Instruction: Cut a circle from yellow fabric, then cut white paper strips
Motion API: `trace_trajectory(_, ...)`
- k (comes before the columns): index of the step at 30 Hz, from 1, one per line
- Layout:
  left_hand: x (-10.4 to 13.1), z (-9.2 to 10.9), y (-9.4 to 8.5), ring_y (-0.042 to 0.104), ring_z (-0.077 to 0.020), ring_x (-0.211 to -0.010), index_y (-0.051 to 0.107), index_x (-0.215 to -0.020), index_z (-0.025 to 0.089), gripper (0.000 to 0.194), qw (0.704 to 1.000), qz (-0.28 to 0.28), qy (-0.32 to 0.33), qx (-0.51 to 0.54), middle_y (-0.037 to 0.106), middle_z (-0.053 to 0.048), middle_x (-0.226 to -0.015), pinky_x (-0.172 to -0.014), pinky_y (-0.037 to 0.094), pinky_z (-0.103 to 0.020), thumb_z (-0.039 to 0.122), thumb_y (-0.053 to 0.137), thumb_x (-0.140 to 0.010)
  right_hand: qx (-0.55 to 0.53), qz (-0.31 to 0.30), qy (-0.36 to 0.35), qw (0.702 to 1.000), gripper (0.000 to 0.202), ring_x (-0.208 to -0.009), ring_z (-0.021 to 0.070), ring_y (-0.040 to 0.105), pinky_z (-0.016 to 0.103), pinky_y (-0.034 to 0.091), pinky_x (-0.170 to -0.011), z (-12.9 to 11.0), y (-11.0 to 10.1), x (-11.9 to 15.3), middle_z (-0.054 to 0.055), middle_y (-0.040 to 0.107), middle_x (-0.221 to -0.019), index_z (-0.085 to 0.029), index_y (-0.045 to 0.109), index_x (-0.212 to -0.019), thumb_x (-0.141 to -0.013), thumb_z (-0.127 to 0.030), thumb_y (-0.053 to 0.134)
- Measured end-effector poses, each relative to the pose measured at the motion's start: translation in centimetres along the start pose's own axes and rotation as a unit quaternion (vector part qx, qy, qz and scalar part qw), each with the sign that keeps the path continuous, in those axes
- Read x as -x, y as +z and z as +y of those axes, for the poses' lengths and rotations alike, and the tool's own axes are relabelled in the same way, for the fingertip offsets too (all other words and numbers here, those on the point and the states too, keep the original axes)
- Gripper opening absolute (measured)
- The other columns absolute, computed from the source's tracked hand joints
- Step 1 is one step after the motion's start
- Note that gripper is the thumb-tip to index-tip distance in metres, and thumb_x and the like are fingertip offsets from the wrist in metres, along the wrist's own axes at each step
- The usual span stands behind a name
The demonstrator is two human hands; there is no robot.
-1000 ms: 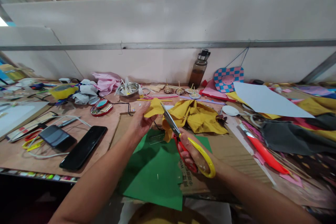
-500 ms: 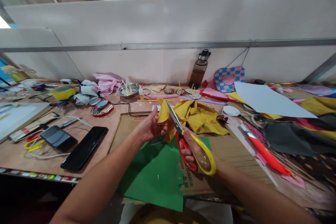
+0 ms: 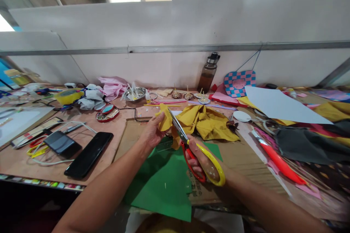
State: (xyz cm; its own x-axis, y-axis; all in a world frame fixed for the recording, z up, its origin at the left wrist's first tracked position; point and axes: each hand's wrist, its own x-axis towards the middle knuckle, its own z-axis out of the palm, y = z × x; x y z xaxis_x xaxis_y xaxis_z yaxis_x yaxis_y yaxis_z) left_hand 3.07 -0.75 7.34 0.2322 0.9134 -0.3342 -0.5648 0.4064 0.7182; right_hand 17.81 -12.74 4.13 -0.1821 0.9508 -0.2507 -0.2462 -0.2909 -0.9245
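Between thumb and fingers, my left hand (image 3: pixel 153 131) pinches a small piece of yellow cloth (image 3: pixel 165 117). My right hand (image 3: pixel 196 154) is wrapped round scissors (image 3: pixel 216 164) with one red and one yellow handle; their blades point up and left, against the edge of the held cloth. Behind the blades, a larger crumpled yellow cloth (image 3: pixel 207 120) lies on brown cardboard (image 3: pixel 240 160). Beneath my hands is a green sheet (image 3: pixel 161 182), partly over the cardboard.
A black phone (image 3: pixel 89 154) and a power bank (image 3: pixel 62 143) with a white cable lie left. Behind stand a metal bowl (image 3: pixel 135 94) and a dark bottle (image 3: pixel 208 72). On the right are a white sheet (image 3: pixel 284 105), a red tool (image 3: pixel 281 162) and dark cloth (image 3: pixel 303 142).
My left hand has moved slightly left with the small yellow piece, which has turned. The scissors have shifted a little left, their blades closer together.
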Motion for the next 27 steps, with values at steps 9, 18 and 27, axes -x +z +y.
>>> trace_trajectory(9, -0.7, -0.2, -0.2, 0.072, -0.0097, -0.068, 0.070, -0.082, 0.014, 0.028, 0.991, -0.086, 0.102, 0.010, 0.076, 0.001, -0.079, -0.068, 0.058, -0.016, 0.001, 0.085, -0.061, -0.014, -0.014, -0.027, 0.999, 0.069, -0.046, 0.0027, 0.026, 0.013, 0.022, -0.036, 0.4, 0.2, 0.2, -0.008, 0.043, -0.070, -0.025, 0.051, -0.103, -0.073, -0.086, 0.061)
trace_trajectory(18, -0.8, -0.4, -0.4, 0.073, -0.0123, -0.071, 0.072, -0.087, 0.014, 0.041, 0.990, -0.098, 0.104, 0.007, 0.078, -0.001, -0.084, -0.067, 0.059, -0.019, 0.006, 0.092, -0.052, -0.031, 0.003, -0.027, 0.999, 0.070, -0.046, 0.0029, 0.027, 0.013, 0.021, -0.037, 0.7, -0.1, -0.1, -0.009, 0.042, -0.070, -0.026, 0.050, -0.106, -0.072, -0.085, 0.064)
trace_trajectory(27, -0.1, -1.0, 0.0, 0.073, -0.0122, -0.072, 0.070, -0.085, 0.016, 0.044, 0.991, -0.073, 0.114, 0.011, 0.078, 0.000, -0.086, -0.069, 0.059, -0.020, 0.008, 0.094, -0.049, -0.006, 0.007, -0.030, 1.000, 0.068, -0.047, 0.0037, 0.026, 0.015, 0.019, -0.037, 0.3, 0.2, 0.1, -0.009, 0.037, -0.070, -0.026, 0.051, -0.104, -0.073, -0.086, 0.062)
